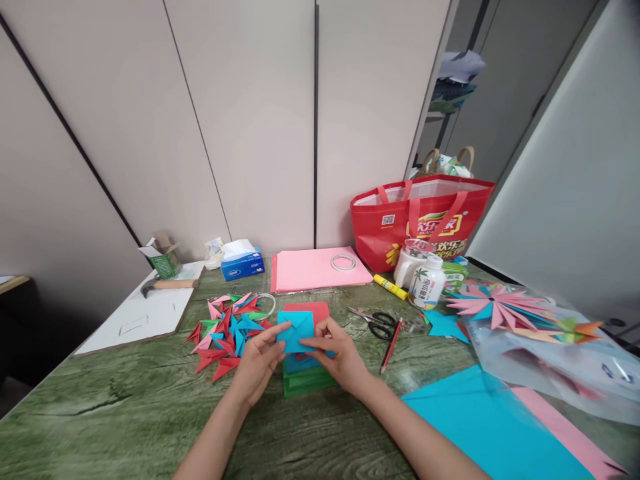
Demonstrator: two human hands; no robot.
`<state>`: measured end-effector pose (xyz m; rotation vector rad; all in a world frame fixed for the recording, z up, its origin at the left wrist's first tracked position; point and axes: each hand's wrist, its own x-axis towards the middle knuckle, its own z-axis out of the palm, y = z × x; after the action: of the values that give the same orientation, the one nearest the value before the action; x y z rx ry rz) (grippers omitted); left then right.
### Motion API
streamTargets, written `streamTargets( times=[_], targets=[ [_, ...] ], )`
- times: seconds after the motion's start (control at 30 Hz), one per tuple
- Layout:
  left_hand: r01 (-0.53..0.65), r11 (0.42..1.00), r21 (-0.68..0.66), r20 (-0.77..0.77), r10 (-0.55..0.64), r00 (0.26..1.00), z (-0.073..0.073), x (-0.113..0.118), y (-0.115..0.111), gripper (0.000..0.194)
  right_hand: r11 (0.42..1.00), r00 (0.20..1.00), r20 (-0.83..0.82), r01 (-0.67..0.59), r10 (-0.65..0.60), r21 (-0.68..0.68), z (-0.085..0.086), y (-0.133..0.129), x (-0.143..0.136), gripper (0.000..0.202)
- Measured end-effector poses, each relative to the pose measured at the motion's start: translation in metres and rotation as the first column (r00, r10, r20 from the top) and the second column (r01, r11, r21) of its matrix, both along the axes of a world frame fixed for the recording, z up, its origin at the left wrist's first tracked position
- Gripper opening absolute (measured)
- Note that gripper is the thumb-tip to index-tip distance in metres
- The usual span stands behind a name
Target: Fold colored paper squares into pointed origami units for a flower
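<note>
A small square of blue paper [296, 328] with a creased, folded face is held up in front of me. On its left edge my left hand [257, 363] is closed, fingers pinching the paper. My right hand [340, 353] pinches the lower right corner. Beneath lie stacked paper squares, a red one [321, 311] at the back and a green stack [307, 383] nearer me. To the left of my left hand is a heap of folded paper pieces [230, 333] in red, blue, pink and green. Black-handled scissors [377, 323] and a red pencil [391, 347] lie right of my right hand.
Pink paper [305, 267] with a tape ring [343, 263] lies at the back. Around it stand a tissue box [243, 264], a red bag [375, 233], a white bottle [427, 283] and a glue stick [390, 287]. A hammer [170, 285] rests on a whiteboard [135, 323]; blue sheets [495, 427] lie front right.
</note>
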<state>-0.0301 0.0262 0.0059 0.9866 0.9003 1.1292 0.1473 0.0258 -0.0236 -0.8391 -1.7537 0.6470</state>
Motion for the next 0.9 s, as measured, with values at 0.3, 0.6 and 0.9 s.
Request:
streamTargets(
  times=[0.3,0.6,0.9],
  targets=[
    [-0.018,0.998,0.053,-0.079,0.022,0.997,0.001,0.001,-0.001,0.039,0.962,0.959,-0.273,-0.002,-0.075,-0.273,0.003,0.003,-0.003,0.012],
    [0.001,0.999,0.047,-0.145,0.005,0.989,-0.001,0.003,-0.002,0.039,0.933,0.958,-0.287,-0.105,0.002,-0.343,-0.006,0.010,-0.002,0.013],
    [0.061,0.998,0.022,-0.158,-0.057,0.986,-0.003,0.002,-0.002,0.042,0.902,0.950,-0.304,-0.197,0.077,-0.385,0.004,0.006,0.002,0.034]
  ],
)
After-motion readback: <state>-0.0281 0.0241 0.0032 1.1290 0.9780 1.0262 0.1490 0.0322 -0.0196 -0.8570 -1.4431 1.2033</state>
